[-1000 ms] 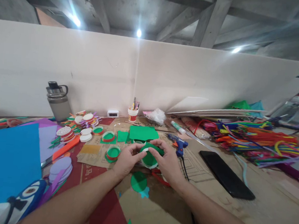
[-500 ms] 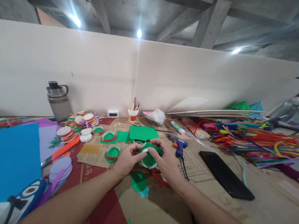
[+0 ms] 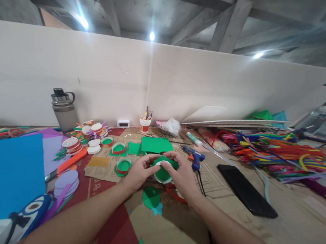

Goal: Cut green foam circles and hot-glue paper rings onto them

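Between my two hands is a shallow round piece [image 3: 163,173] with a white rim and a green inside, tilted toward me. My left hand [image 3: 141,172] grips its left side, thumb on the near rim. On the other side my right hand [image 3: 181,176] has fingers and thumb closed round the rim. Some green material sticks up behind the rim; the fingers hide part of it. Below lies a green disc [image 3: 151,197] beside a small blue cut-out [image 3: 158,209]. Similar red-rimmed round pieces with green insides [image 3: 123,166] rest to the left, and a green sheet [image 3: 157,145] lies behind.
A blue glue gun [image 3: 196,159] with its cord and a black phone [image 3: 246,190] lie to the right. Further right spreads a heap of pipe cleaners [image 3: 284,154]. An orange utility knife [image 3: 72,161], lilac discs [image 3: 66,182] and a grey bottle [image 3: 64,110] are on the left.
My hands stay almost in place on the round piece. Its white rim shows slightly more between my thumbs. Nothing else has visibly moved.
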Motion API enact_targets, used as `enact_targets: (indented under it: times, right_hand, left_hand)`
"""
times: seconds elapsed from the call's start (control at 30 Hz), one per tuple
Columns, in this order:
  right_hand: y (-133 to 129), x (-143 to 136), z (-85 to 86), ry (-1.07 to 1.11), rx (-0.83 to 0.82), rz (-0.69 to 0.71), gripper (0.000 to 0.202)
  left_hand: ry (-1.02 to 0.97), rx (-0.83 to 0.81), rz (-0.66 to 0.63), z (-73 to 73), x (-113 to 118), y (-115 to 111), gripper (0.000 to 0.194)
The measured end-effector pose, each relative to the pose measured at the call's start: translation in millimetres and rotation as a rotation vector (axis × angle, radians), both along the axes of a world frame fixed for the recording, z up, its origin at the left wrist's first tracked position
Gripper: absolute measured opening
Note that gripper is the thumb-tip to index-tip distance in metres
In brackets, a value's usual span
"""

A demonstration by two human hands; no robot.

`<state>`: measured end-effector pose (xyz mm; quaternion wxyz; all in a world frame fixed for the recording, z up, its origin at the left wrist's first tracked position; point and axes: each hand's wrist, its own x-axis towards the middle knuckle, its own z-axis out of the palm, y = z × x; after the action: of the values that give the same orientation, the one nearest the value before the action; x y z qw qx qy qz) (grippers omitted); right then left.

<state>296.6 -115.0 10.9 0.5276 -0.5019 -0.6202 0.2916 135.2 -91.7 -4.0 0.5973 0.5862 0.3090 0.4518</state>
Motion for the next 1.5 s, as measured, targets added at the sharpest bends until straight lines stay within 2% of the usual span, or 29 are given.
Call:
enact_targets:
  times: [0.43, 0.67, 0.83, 1.37, 1.5]
  right_hand:
    - [-4.0, -1.8, 0.8, -0.028, 0.06, 0.014, 0.021]
    - [-3.9, -2.2, -0.8, -0.08, 0.092, -0.008, 0.022]
    - [-2.2, -0.9, -1.8, -0.1, 0.107, -0.016, 0.02]
    - [-4.2, -1.9, 0.0, -0.07, 0.074, -0.001, 0.019]
    - [-4.0, -2.1, 0.8, -0.059, 0.063, -0.003, 0.019]
  left_hand:
    - [0.106, 0.107, -0.036, 1.1, -0.7, 0.9, 0.042]
    - [0.033, -0.049, -0.046, -1.1, 1.0, -0.8, 0.037]
    - [0.03, -0.028, -0.018, -3.9, 0.1, 1.0, 0.038]
    - [0.011, -0.085, -0.044, -2.1, -0.1, -0.1, 0.037]
    - [-0.014, -0.086, -0.065, -0.7, 0.1, -1.0, 0.044]
